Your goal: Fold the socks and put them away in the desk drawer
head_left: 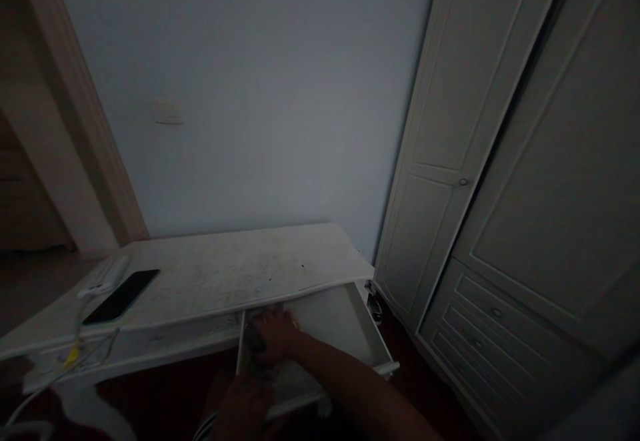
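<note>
A white drawer is pulled out from under a worn white desk. Down inside its left part is my right hand, with bent fingers pressed on a dark, crumpled thing that looks like a cloth. Dim light blurs its outline. My left hand is closed over the drawer's front left corner, close below the right hand; its fingertips are hard to see. The pale drawer bottom shows to the right of my forearm.
On the desk's left end lie a dark phone and a white power strip with a cable hanging down. A white wardrobe stands close on the right. Behind the desk is a pale wall with a switch plate.
</note>
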`<state>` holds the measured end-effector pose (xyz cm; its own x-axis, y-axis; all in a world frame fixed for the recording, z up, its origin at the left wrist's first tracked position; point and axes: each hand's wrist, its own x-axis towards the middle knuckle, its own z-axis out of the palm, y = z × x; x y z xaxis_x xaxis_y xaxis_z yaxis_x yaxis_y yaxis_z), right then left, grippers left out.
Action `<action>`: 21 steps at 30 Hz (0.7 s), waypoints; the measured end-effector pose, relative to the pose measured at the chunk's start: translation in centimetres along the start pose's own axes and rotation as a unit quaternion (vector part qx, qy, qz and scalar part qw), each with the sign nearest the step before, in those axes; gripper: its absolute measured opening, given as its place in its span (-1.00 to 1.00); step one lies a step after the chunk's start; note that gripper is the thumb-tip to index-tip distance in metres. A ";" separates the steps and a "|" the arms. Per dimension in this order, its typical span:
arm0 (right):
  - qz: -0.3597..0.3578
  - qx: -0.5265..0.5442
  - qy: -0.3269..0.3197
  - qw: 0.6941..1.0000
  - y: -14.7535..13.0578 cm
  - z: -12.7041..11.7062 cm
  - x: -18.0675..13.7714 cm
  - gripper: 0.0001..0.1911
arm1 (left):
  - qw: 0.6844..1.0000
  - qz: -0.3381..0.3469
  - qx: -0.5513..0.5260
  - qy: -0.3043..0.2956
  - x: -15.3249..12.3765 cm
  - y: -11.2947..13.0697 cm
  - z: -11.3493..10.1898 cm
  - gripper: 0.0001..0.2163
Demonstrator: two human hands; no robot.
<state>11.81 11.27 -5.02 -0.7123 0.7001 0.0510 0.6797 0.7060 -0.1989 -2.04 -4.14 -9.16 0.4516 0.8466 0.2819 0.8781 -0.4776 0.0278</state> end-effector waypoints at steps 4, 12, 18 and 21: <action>-0.121 -0.040 -0.031 0.991 0.5 -0.1 -1.9 -0.07 | 0.998 0.015 -0.034 -0.043 0.4 1.5 0.9 -0.63; -0.126 0.089 -0.035 0.987 0.3 -4.6 -4.8 -0.27 | 0.972 -0.080 -0.112 -0.190 2.9 4.5 -0.9 -0.63; -0.197 0.032 0.081 0.976 -6.1 -5.9 -3.8 -0.34 | 0.974 -0.123 -0.121 -0.148 2.8 5.0 -2.2 -0.61; -0.214 -0.048 0.089 0.972 -8.0 -5.8 -3.5 -0.45 | 0.975 -0.147 -0.154 -0.061 6.2 5.8 -3.5 -0.68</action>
<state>9.87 3.82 2.02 -0.8979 0.3412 0.2782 0.3470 0.9374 -0.0300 5.26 -2.45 -3.88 0.2196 0.9703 0.1015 0.8915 -0.2418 0.3830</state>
